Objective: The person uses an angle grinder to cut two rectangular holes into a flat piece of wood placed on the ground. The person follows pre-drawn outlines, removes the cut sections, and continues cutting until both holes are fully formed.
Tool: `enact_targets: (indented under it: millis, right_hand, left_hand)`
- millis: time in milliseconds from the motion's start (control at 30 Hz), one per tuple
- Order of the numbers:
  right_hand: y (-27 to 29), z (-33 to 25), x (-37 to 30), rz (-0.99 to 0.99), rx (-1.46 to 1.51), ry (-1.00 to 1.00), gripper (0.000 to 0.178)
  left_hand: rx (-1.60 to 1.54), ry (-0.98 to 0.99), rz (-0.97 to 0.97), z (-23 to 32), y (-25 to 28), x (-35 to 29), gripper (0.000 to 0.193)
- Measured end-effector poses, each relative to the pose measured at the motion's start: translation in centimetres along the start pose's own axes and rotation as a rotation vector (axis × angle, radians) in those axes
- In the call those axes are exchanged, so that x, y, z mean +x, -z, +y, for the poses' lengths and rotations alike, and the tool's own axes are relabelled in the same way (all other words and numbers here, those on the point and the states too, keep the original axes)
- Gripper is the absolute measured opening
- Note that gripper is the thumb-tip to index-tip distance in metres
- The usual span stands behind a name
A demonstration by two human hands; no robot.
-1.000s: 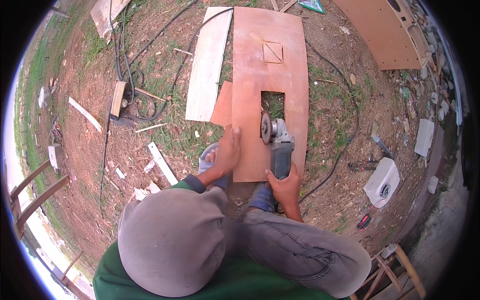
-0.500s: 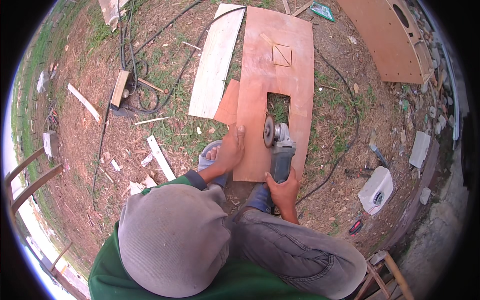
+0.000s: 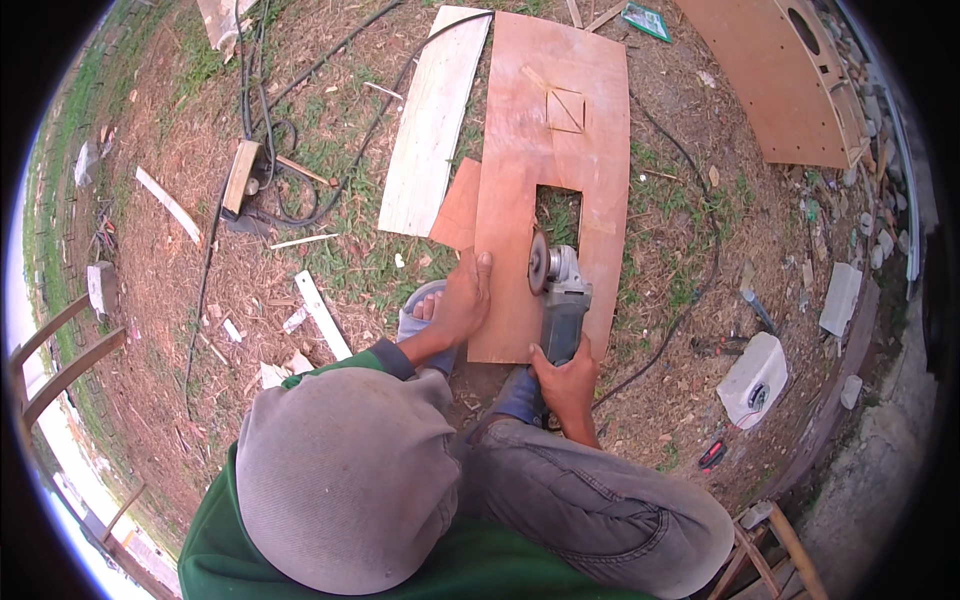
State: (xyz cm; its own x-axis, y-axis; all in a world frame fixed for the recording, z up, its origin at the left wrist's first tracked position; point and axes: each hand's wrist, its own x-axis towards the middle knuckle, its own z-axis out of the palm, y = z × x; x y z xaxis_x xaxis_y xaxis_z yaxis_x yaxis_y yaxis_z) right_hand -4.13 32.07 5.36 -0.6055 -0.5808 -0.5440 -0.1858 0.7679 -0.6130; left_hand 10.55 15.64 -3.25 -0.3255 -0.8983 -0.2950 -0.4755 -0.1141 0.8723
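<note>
A long reddish plywood board [image 3: 510, 210] lies on the ground in front of me, with a rectangular cut-out in its nearer half and a small marked square farther up. My left hand [image 3: 464, 302] is closed over its left edge, thumb on top. In my right hand [image 3: 568, 385] is a grey angle grinder [image 3: 565, 318], gripped around the body near the board's near edge. The grinder's disc [image 3: 538, 262] stands on edge at the cut-out's near left corner. Whether the disc is turning or biting into the wood, I cannot tell.
A pale board [image 3: 430, 130] and a smaller plywood offcut [image 3: 457, 205] lie along the left side. Black cable [image 3: 708, 240] loops on the right. A wooden box with holes [image 3: 770, 90] stands far right. A white container [image 3: 753, 380] and a red-black tool [image 3: 712, 455] lie nearer.
</note>
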Motion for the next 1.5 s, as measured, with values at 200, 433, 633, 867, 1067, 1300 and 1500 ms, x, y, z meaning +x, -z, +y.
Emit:
enact_targets:
  millis: [200,433,633,867,1067,1300,1500]
  right_hand:
    - [-0.3,-0.1,0.6,0.074,-0.062,0.145,0.051]
    - [0.5,-0.5,0.4,0.019,0.075,0.106,0.049]
    - [0.7,0.3,-0.3,0.048,0.110,0.138,0.045]
    - [0.6,0.3,-0.5,0.030,0.098,0.098,0.048]
    - [0.7,0.2,-0.3,0.019,0.049,0.096,0.065]
    - [0.6,0.2,-0.1,0.002,0.056,0.085,0.064]
    - [0.0,0.2,0.3,0.023,0.054,0.106,0.057]
  left_hand:
    - [-0.006,0.014,-0.014,0.1,0.1,0.0,0.042]
    - [-0.066,0.041,0.004,0.4,0.3,0.0,0.043]
    - [-0.073,0.076,-0.007,0.8,0.5,-0.1,0.042]
    - [-0.093,0.000,0.013,0.5,0.4,0.0,0.042]
    - [-0.068,0.011,0.012,0.3,0.3,0.1,0.043]
    - [-0.062,0.015,0.008,0.2,0.2,0.1,0.043]
    - [-0.097,0.028,-0.003,0.5,0.3,-0.1,0.043]
